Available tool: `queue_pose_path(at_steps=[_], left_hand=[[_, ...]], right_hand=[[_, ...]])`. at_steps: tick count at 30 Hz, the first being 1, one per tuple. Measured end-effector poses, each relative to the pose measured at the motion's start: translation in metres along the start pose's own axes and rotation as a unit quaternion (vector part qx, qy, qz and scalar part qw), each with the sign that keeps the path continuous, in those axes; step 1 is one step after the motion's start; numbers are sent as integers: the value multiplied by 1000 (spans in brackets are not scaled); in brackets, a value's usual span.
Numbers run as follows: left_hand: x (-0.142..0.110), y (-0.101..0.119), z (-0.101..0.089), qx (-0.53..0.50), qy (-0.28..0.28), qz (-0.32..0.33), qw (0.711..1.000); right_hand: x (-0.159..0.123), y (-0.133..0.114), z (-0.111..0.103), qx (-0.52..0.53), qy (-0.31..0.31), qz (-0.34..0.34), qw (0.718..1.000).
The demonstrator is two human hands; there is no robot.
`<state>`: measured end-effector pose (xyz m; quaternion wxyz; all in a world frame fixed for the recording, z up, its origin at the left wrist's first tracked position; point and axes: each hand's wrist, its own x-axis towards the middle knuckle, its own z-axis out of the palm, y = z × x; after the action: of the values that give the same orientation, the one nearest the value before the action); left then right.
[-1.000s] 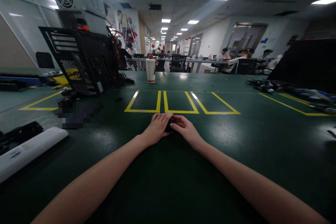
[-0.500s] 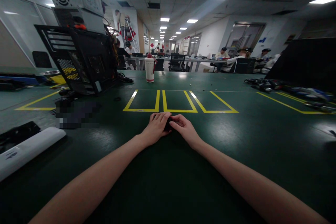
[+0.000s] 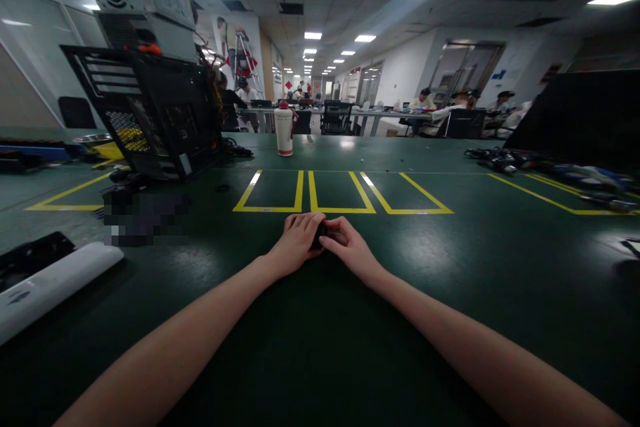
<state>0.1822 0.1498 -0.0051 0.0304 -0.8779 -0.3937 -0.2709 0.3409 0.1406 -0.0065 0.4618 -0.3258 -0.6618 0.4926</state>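
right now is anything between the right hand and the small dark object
Nothing visible: the right hand is right at the small dark object, which the left hand partly covers. The pale bottle stands beyond both hands, out of the way.

Small black object (image 3: 317, 239), mostly hidden by the left hand (image 3: 300, 237)

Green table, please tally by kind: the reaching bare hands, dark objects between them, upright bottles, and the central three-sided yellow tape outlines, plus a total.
Bare hands, left hand and right hand: 2
Dark object: 1
Upright bottle: 1
Three-sided yellow tape outlines: 3
Total: 7
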Motion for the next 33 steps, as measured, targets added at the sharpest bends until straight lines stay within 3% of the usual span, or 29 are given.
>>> queue_pose_path(at_steps=[7, 11, 18, 26, 33], left_hand=[[1, -1, 2, -5, 5, -6, 1000], [0, -1, 3, -6, 2, -6, 1000], [0, -1, 2, -7, 2, -4, 1000], [0, 3, -1, -12, 10, -6, 1000], [-1, 3, -3, -12, 0, 2, 1000]], right_hand=[[5, 3, 0, -2, 41, 27, 999], [4, 3, -2, -3, 20, 52, 998], [1, 1, 0, 24, 9, 9, 1000], [5, 6, -3, -4, 40, 34, 999], [2, 3, 0, 12, 13, 17, 1000]])
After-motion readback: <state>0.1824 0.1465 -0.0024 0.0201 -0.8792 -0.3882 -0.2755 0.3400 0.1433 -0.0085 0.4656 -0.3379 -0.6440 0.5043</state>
